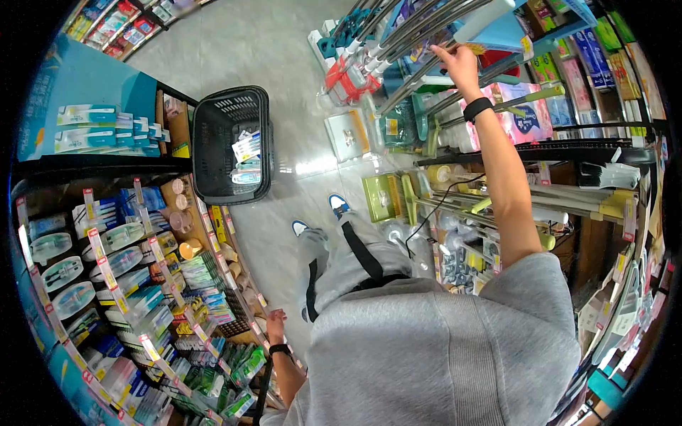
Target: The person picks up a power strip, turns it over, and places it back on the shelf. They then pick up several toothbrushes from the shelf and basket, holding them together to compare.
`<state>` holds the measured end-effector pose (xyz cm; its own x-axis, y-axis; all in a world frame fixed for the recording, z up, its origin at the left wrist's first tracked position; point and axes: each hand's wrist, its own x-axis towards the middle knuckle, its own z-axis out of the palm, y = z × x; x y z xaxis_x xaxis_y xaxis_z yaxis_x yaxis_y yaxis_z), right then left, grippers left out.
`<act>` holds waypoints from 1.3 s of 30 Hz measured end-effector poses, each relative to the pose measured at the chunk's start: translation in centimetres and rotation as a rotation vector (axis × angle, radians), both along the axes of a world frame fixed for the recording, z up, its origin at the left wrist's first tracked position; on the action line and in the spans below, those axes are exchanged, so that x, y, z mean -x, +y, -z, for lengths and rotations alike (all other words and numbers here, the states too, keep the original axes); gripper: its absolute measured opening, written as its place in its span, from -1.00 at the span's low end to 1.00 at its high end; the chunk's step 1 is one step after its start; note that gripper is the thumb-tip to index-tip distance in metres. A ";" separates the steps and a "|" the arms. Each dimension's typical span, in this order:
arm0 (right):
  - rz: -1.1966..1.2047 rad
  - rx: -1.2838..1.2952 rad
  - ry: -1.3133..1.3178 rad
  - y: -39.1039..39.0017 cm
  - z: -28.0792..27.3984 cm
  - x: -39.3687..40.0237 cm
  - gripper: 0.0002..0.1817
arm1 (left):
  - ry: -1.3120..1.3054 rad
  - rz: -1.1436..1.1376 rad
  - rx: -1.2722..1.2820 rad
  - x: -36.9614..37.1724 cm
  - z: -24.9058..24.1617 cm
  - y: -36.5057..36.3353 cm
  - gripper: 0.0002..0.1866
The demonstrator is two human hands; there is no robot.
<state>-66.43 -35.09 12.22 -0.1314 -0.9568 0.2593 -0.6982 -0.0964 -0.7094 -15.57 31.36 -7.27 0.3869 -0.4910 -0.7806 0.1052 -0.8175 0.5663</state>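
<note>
My right hand (pixel 460 67) reaches up to a bunch of long-handled cleaning tools. Its fingers are around a thin metal pole (pixel 406 91); what is at the pole's end cannot be made out. More metal poles (pixel 415 32) lean close beside it, some above teal mop heads (pixel 343 35). My left hand (pixel 275 326) hangs low beside the left shelf, fingers loosely apart, with nothing in it. Nearest to it are small packaged goods on the shelf (pixel 245 366). Both wrists wear dark bands.
A black shopping basket (pixel 201 149) stands on the grey floor with several packets (pixel 246 149) inside. Dustpan sets (pixel 383 199) and a pale boxed item (pixel 347 136) sit by the right shelf. Toothbrush packs (pixel 89 128) top the left shelf. Pink tissue packs (pixel 522 110) lie at right.
</note>
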 end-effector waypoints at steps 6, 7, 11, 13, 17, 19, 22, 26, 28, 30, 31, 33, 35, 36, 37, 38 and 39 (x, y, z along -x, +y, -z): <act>0.109 -0.003 0.132 -1.1 0.4 2.9 -0.49 | 0.162 -0.137 -0.076 -0.8 0.4 3.1 -0.68; 0.129 -0.028 0.076 -0.6 -0.6 2.6 -0.48 | 0.204 -0.178 -0.043 -1.3 0.4 3.5 -0.67; 0.150 0.011 0.148 -1.5 -0.4 4.0 -0.49 | 0.281 -0.281 -0.097 -2.9 1.0 4.1 -0.68; 0.140 0.005 0.176 -1.7 -0.4 3.9 -0.52 | 0.090 -0.178 -0.200 -1.2 -2.4 0.2 -0.69; 0.171 -0.035 0.233 -2.2 2.2 5.1 -0.46 | 0.034 -0.174 -0.193 -1.2 -1.3 0.1 -0.71; 0.150 0.003 0.172 -1.9 4.3 5.3 -0.42 | 0.053 -0.154 -0.200 -1.0 -1.5 -0.7 -0.71; 0.207 -0.045 0.068 -1.7 4.1 4.8 -0.44 | 0.023 -0.148 -0.212 -0.4 -1.0 -0.9 -0.71; 0.119 0.087 0.059 -2.0 4.4 3.4 -0.53 | 0.013 -0.170 -0.141 1.0 -2.9 -1.5 -0.71; 0.058 0.173 0.129 -2.4 3.8 1.5 -0.50 | 0.011 -0.143 -0.149 0.7 -2.3 -0.4 -0.70; 0.045 0.090 0.101 -3.1 3.3 0.3 -0.51 | 0.063 -0.164 -0.167 0.5 -2.3 0.6 -0.71; 0.062 0.166 0.148 -4.2 4.0 0.3 -0.52 | 0.056 -0.182 -0.169 0.7 -2.5 0.5 -0.71; 0.134 0.129 0.086 -4.1 3.9 -0.6 -0.59 | 0.042 -0.216 -0.176 1.3 -3.0 0.6 -0.72; 0.184 0.160 0.029 -3.1 2.1 -2.3 -0.62 | 0.267 -0.325 -0.082 -0.5 -0.3 3.7 -0.73; 0.196 0.147 0.035 -3.1 1.7 -2.4 -0.62 | 0.379 -0.382 -0.032 -0.7 -0.1 4.0 -0.74; 0.208 0.132 0.041 -2.9 1.6 -2.5 -0.63 | 0.337 -0.354 -0.053 -0.6 0.0 4.5 -0.74; 0.192 0.133 0.034 -3.8 2.3 -1.6 -0.63 | 0.293 -0.326 -0.075 -0.2 0.1 5.1 -0.74; 0.193 0.101 -0.035 -4.1 2.0 -1.5 -0.63 | 0.251 -0.296 -0.098 0.4 -0.3 5.1 -0.74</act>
<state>-64.91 -39.16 10.23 -0.3206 -0.8822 0.3448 -0.6855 -0.0351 -0.7273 -16.01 36.50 -7.00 0.2915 -0.3051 -0.9066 0.4694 -0.7802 0.4135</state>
